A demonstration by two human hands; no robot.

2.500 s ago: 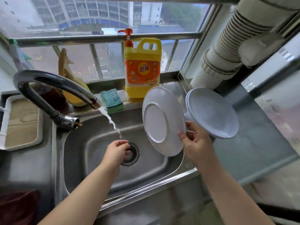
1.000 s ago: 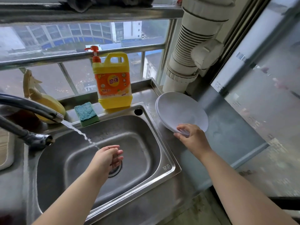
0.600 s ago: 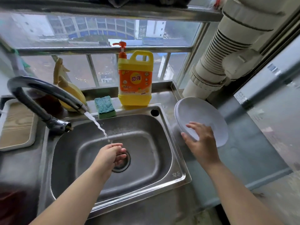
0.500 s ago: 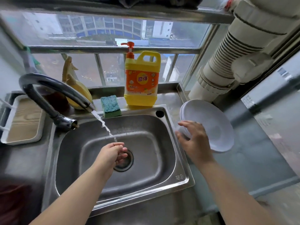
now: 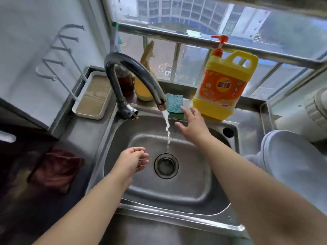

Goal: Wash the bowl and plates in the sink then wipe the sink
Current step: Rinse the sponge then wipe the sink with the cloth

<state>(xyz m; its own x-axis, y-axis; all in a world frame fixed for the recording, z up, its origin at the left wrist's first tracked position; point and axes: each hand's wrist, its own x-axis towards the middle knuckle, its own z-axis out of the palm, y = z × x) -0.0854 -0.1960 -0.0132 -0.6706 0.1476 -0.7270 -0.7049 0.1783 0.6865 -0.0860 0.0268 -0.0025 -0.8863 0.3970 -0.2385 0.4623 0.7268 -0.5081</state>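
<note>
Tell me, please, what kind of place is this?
Most likely a home kitchen, at the washing-up corner by a window. A steel sink with a running faucet, a yellow dish soap bottle and a sponge on the ledge show it.

One view only, worn on my head, looking forward and steeply down. Close range: sink (image 5: 185, 191) fills the centre below my fingers (image 5: 183, 110), window (image 5: 194, 20) beyond them, worktop (image 5: 251, 121) to their right. Wide-angle, edges curved.
</note>
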